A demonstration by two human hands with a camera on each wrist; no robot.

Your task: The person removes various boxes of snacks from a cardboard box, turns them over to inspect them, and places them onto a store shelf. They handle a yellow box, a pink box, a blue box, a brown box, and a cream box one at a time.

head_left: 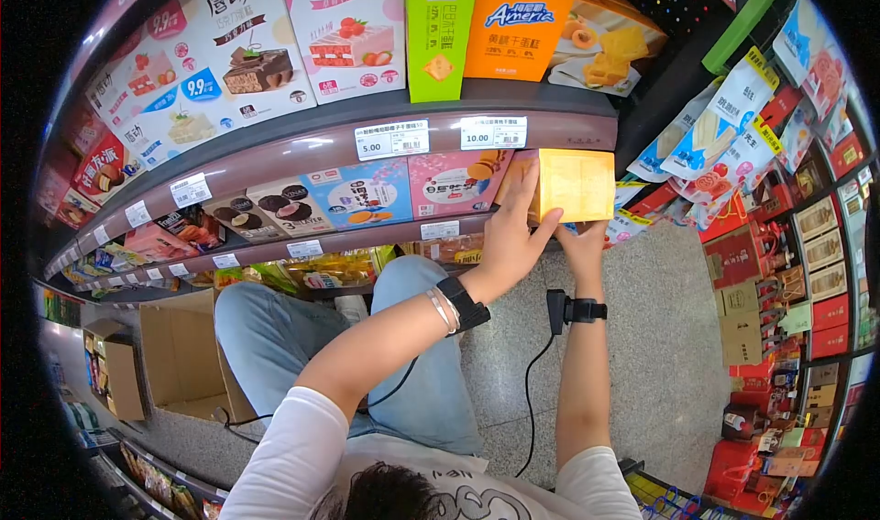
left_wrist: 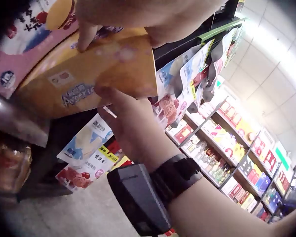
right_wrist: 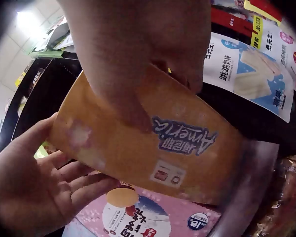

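An orange Ameria snack box (head_left: 576, 186) is at the right end of the lower shelf, beside a pink box (head_left: 456, 184), its yellow end toward me. Along the left side of the orange box lie the fingers of my left hand (head_left: 513, 243), with its thumb at the near lower edge. My right hand (head_left: 584, 242) grips the same box from below and the right. In the right wrist view the right thumb (right_wrist: 135, 116) presses on the printed face of the box, while the left hand (right_wrist: 44, 182) holds its far edge.
Above, the upper shelf holds several snack boxes, including an orange one (head_left: 513, 30) and a green one (head_left: 442, 39). Hanging snack bags (head_left: 724, 121) crowd the right side. An open cardboard carton (head_left: 188, 355) stands on the floor at left. A cable (head_left: 530, 401) runs from the right wrist camera.
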